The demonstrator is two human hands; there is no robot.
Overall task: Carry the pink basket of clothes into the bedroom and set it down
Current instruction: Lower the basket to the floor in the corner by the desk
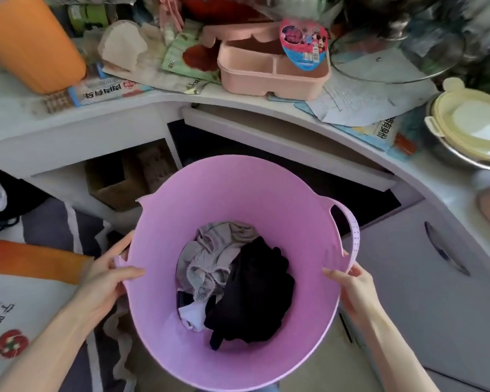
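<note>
A round pink basket point(210, 193) fills the lower middle of the head view, held up in front of me. At its bottom lie clothes: a grey garment point(210, 256), a black one point(255, 290) and a small white piece. My left hand point(105, 281) grips the left rim beside the left handle, thumb over the inside edge. My right hand point(351, 287) grips the right rim at the base of the right handle loop point(354, 233), thumb inside.
A curved white desk point(266, 108) stands just ahead, cluttered with an orange bin point(26, 41), a pink divided box point(272, 69), papers, a glass lid and a lidded pot point(470, 128). Open shelves sit below, with white cabinet doors at right point(436, 278) and bags at left.
</note>
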